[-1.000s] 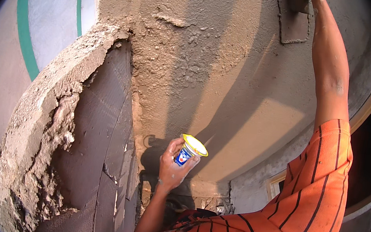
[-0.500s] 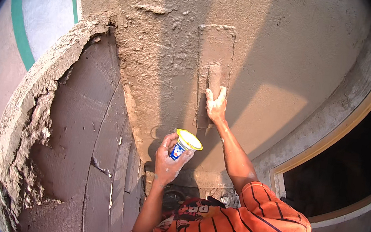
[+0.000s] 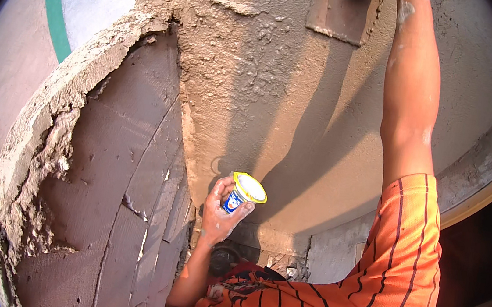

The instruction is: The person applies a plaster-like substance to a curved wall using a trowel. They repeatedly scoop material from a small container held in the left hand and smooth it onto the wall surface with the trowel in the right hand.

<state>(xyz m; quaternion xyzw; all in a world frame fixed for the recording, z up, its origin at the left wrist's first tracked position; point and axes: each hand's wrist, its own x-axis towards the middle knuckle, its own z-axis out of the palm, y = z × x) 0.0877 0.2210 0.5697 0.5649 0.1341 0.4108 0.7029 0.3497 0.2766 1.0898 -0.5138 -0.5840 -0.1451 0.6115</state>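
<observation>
In my left hand [image 3: 220, 213] is a small plastic cup [image 3: 236, 200] with a yellow rim and a blue and white printed side. Fingers and thumb wrap round it, and its white top tilts up; whether that is a lid or the inside I cannot tell. My right arm [image 3: 412, 88] stretches up along the wall, its hand beyond the top edge of the picture. Left of that wrist, the lower end of a flat plastering float [image 3: 339, 11] lies against the wet plaster wall [image 3: 299, 117]. Its handle is nearly all cut off by the top edge.
A broken, rough plaster edge [image 3: 32, 145] curves down the left side, beside a dark grooved panel [image 3: 104, 154]. Beyond it a pale wall [image 3: 19, 52] bears green stripes. A frame [image 3: 481, 191] borders a dark opening at the lower right. Rubble [image 3: 290, 266] lies low against the wall.
My right arm has reached higher, carrying the hand out of the picture; the float has moved up and right on the wall. My left hand still holds the cup in nearly the same place.
</observation>
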